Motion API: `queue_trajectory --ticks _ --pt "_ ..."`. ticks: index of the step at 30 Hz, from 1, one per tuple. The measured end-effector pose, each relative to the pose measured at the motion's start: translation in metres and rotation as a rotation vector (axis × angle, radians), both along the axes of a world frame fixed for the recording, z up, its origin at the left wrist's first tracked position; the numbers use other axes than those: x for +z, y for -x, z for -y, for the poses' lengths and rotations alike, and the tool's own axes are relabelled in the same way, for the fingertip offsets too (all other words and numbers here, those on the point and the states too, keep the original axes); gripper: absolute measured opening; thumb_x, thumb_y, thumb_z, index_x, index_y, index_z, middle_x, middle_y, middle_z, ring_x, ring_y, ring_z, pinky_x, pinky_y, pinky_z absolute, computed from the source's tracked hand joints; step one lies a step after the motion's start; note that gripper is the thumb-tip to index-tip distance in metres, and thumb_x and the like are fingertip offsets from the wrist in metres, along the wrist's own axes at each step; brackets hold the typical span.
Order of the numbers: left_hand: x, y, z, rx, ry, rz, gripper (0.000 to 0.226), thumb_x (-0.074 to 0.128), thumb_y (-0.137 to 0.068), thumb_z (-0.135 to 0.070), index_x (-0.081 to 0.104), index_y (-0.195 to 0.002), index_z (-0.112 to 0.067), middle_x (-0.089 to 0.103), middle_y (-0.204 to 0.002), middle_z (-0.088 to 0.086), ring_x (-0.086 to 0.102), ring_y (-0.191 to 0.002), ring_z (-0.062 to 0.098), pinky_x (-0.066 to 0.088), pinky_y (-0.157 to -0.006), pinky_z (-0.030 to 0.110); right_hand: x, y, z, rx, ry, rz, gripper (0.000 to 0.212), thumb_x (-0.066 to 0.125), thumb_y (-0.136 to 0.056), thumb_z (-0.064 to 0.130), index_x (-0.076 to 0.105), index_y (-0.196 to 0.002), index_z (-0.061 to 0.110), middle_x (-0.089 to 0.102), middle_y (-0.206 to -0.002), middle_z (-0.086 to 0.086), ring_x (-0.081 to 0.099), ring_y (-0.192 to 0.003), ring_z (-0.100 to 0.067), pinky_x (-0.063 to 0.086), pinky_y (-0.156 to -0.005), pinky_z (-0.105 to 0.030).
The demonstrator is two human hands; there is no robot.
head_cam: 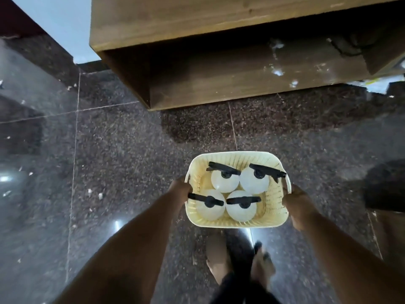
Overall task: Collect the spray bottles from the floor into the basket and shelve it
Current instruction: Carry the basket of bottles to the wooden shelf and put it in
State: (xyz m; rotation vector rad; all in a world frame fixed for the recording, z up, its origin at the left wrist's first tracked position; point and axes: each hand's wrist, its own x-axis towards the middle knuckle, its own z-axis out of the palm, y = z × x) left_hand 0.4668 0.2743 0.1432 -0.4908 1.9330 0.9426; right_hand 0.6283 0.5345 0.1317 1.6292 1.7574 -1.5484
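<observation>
Four bottles (pixel 237 191) stood upright in the basket (pixel 275 207), two toward the shelf and two nearer me, packed close so their white bodies touched. Each had a black spray head; the far right one's nozzle reached out over the basket's right rim, and the near left one's nozzle pointed at the left wall. None of them lay on the floor (pixel 109 161). The basket was pale yellow plastic with slotted walls and a thin loop handle on each short side. I carried it in the air in front of me, level, above the dark speckled tiles. My left hand (pixel 180 189) was closed around the left rim at the handle, fingers curled under the edge. My right hand (pixel 295 202) gripped the right rim the same way, just below the other handle. Both my forearms ran up from the bottom of the view to the basket. Below it my two bare feet (pixel 240 264) showed on the floor, blurred. Ahead, well apart from the basket, was a brown wooden shelf (pixel 197 25) with an open lower compartment, its bottom board resting on the tiles. Small white flecks were scattered over that board and over the floor to my left.
</observation>
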Motion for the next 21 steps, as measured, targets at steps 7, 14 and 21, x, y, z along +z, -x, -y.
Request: queue_trajectory --ticks 7,14,21 --pt "-0.005 0.131 -0.004 -0.004 -0.033 -0.225 0.023 0.042 -0.080 0.014 0.059 -0.078 -0.002 0.048 -0.064 0.009 0.044 -0.060 0.022 0.038 -0.057 0.031 -0.033 0.147 -0.016 0.051 0.009 -0.175 0.039 0.040 -0.078 -0.011 0.067 -0.095 0.010 0.065 -0.089 -0.021 0.058 -0.083 -0.028 0.045 -0.071 -0.042" --pt "-0.031 0.272 -0.034 0.375 -0.226 -0.381 0.025 0.036 -0.090 0.004 0.058 -0.097 -0.005 0.055 -0.079 0.011 0.056 -0.051 0.011 0.048 -0.049 0.016 -0.048 0.308 -0.038 0.096 -0.262 -0.427 0.039 0.044 -0.077 0.000 0.068 -0.102 0.015 0.070 -0.094 -0.010 0.062 -0.079 -0.023 0.048 -0.067 -0.033" --pt "-0.081 0.360 -0.052 0.216 -0.344 -0.562 0.039 0.038 -0.094 -0.003 0.051 -0.131 0.003 0.063 -0.121 0.022 0.061 -0.108 0.037 0.048 -0.101 0.048 -0.107 0.430 -0.056 0.045 -0.559 -0.620 0.034 0.049 -0.084 0.008 0.065 -0.114 0.013 0.070 -0.102 -0.006 0.065 -0.086 -0.022 0.047 -0.062 -0.023"
